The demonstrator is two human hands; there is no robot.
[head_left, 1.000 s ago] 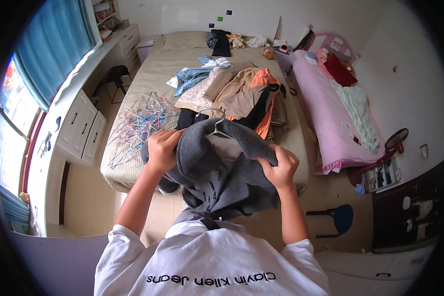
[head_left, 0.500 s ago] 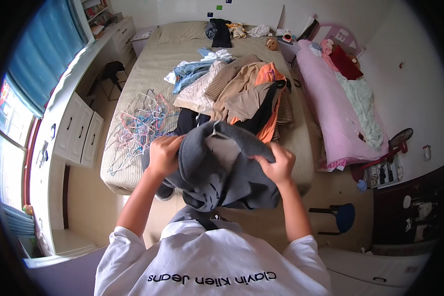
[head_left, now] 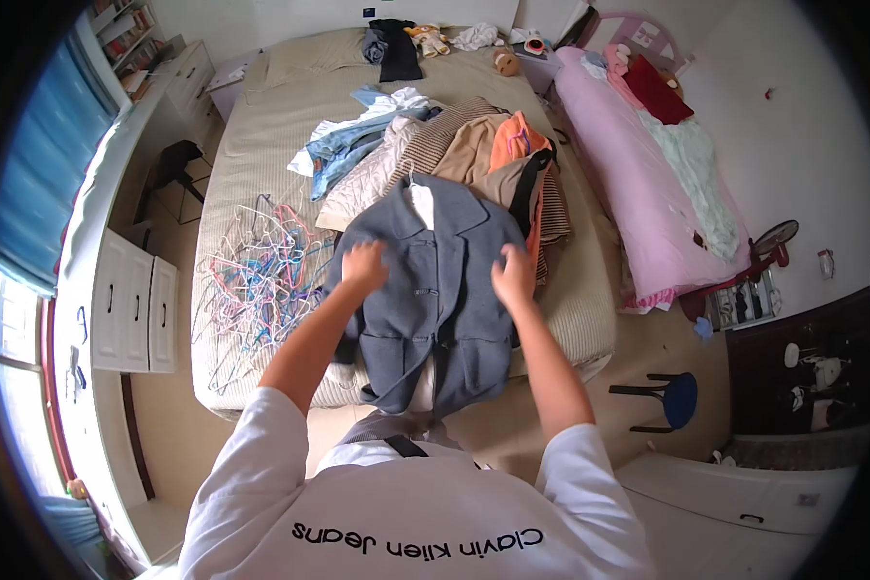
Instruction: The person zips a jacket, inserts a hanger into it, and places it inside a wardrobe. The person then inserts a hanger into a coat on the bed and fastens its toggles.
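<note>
A dark grey jacket (head_left: 474,300) is spread front side up over the near edge of the bed, its lower hem hanging toward me. Inside its collar sits a hanger (head_left: 412,174), mostly hidden, with the hook showing at the top. My left hand (head_left: 364,266) is on the jacket's left side below the shoulder, with curled fingers closed on the cloth. On the opposite side my right hand (head_left: 514,275) pinches the jacket near its sleeve; the fingertips are partly hidden.
Loose coloured hangers (head_left: 261,280) lie tangled on the bed (head_left: 261,145) at left. Beyond the jacket is a clothes pile (head_left: 454,135). A pink-covered bed (head_left: 619,164) stands at right, and a blue stool (head_left: 680,400) is on the floor. White cabinets (head_left: 135,300) line the left.
The jacket has gone from bunched up and held by its collar to lying spread on the bed. My hands have moved from the collar down to its two sides.
</note>
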